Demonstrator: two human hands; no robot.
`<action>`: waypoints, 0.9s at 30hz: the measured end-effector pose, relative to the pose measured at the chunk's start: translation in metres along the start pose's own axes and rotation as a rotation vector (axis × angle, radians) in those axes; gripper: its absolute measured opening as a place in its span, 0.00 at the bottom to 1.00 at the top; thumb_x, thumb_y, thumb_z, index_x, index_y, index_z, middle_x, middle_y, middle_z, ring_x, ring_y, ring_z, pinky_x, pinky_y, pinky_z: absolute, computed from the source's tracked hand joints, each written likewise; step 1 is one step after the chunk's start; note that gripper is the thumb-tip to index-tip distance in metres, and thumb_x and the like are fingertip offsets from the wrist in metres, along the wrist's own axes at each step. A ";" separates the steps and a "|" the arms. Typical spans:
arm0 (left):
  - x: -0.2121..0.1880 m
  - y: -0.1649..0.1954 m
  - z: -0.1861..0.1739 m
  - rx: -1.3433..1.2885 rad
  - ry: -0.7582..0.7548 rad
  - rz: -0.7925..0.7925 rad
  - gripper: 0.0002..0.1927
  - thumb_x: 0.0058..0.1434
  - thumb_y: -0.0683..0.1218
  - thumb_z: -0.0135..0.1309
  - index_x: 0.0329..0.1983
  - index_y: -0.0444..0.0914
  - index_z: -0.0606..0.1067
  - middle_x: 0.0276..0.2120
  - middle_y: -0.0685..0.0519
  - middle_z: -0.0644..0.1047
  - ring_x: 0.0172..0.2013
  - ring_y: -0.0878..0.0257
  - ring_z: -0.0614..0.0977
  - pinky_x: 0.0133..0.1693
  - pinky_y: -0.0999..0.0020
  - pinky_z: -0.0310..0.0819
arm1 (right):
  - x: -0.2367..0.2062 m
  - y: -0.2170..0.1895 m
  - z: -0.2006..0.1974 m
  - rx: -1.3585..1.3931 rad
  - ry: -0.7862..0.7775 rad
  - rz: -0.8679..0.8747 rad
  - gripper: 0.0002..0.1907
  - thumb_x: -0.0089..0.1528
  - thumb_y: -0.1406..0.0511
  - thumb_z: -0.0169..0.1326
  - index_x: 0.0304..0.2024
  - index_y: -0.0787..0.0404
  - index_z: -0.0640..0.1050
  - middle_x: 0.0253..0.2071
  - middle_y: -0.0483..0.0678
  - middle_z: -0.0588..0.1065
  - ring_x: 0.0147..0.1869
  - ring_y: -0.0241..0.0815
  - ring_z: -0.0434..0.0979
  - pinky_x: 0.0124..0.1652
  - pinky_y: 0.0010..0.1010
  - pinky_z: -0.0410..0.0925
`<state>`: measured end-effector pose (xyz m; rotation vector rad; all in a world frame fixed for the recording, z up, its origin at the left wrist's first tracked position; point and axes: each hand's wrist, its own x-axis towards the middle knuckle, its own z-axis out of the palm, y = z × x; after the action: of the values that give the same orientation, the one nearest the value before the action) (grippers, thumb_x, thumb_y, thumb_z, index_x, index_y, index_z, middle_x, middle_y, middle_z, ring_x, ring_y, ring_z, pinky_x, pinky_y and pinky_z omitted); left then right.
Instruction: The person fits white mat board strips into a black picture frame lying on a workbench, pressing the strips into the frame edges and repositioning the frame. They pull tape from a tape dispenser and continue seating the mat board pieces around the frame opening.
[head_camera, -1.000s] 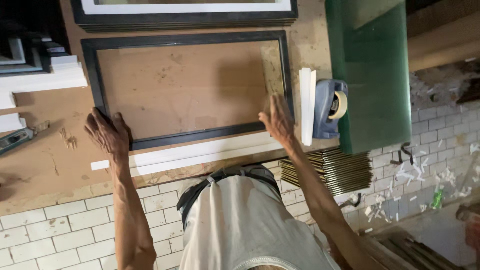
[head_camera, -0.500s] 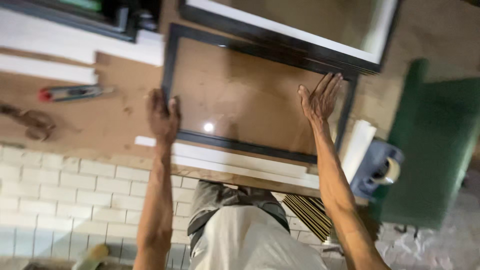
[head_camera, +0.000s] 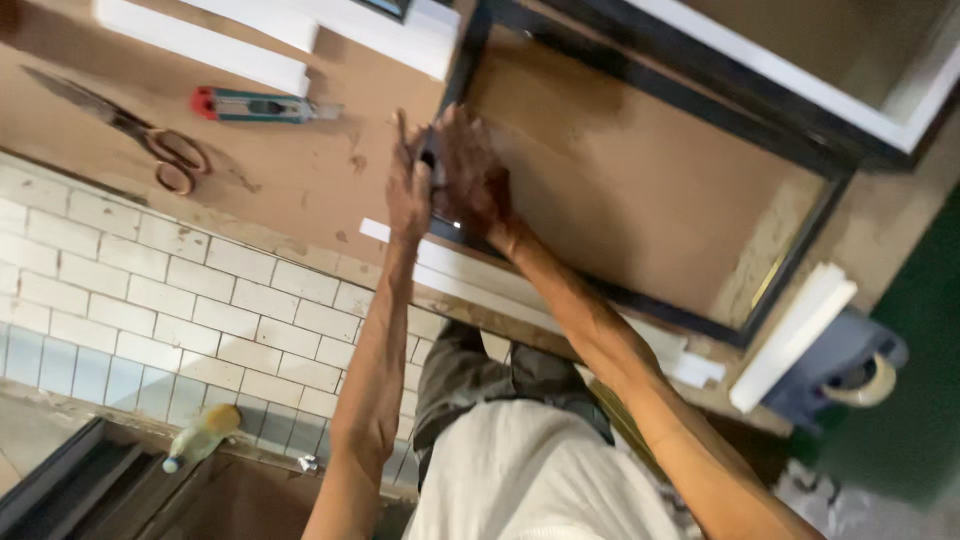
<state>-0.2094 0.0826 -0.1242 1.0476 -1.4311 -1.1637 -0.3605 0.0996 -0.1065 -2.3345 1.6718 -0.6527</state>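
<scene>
A person is leaning over a brown bench (head_camera: 300, 180), seen from a camera on their head. Both hands are meeting at the near left corner of a black frame (head_camera: 640, 300) that is lying flat on the bench, its brown backing facing up. The left hand (head_camera: 408, 190) is closing around the outer side of that corner, and the right hand (head_camera: 470, 180) is pressing on it from the inner side, fingers curled; together they are clamping the corner between them. Whether either hand is also holding a small tool, I cannot tell, as the picture is blurring there.

Toward the bench's left edge, scissors (head_camera: 150, 140) and a red and teal knife (head_camera: 255, 105) are lying well apart from the hands. White strips (head_camera: 450, 270) are running along the near edge just beside the frame. A tape dispenser (head_camera: 850, 365) is sitting at the right edge.

To do this well, I judge that both hands should be squeezing evenly while keeping the frame flat against the bench, so the corner is not twisting
</scene>
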 end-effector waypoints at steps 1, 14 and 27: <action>-0.001 -0.003 -0.005 0.017 -0.011 -0.039 0.37 0.78 0.58 0.40 0.81 0.35 0.48 0.73 0.41 0.64 0.73 0.46 0.69 0.74 0.54 0.61 | -0.023 -0.021 -0.002 0.049 -0.027 -0.012 0.43 0.67 0.51 0.52 0.75 0.67 0.54 0.74 0.61 0.56 0.77 0.64 0.55 0.74 0.54 0.51; -0.045 0.000 0.001 0.434 -0.046 0.159 0.27 0.83 0.53 0.46 0.78 0.37 0.58 0.70 0.41 0.68 0.73 0.45 0.68 0.73 0.51 0.64 | -0.358 0.019 -0.124 -0.076 0.018 0.444 0.35 0.67 0.54 0.53 0.72 0.61 0.63 0.70 0.59 0.68 0.74 0.60 0.64 0.70 0.50 0.58; -0.187 0.085 0.057 0.588 -0.655 0.559 0.15 0.59 0.45 0.66 0.48 0.37 0.81 0.48 0.49 0.80 0.49 0.50 0.79 0.52 0.54 0.74 | -0.455 0.027 -0.179 -0.075 0.014 0.729 0.22 0.56 0.64 0.68 0.52 0.62 0.80 0.57 0.53 0.76 0.65 0.56 0.71 0.62 0.46 0.67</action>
<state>-0.2404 0.2875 -0.0743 0.5567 -2.4900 -0.6939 -0.5860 0.5323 -0.0673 -1.5545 2.3650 -0.4494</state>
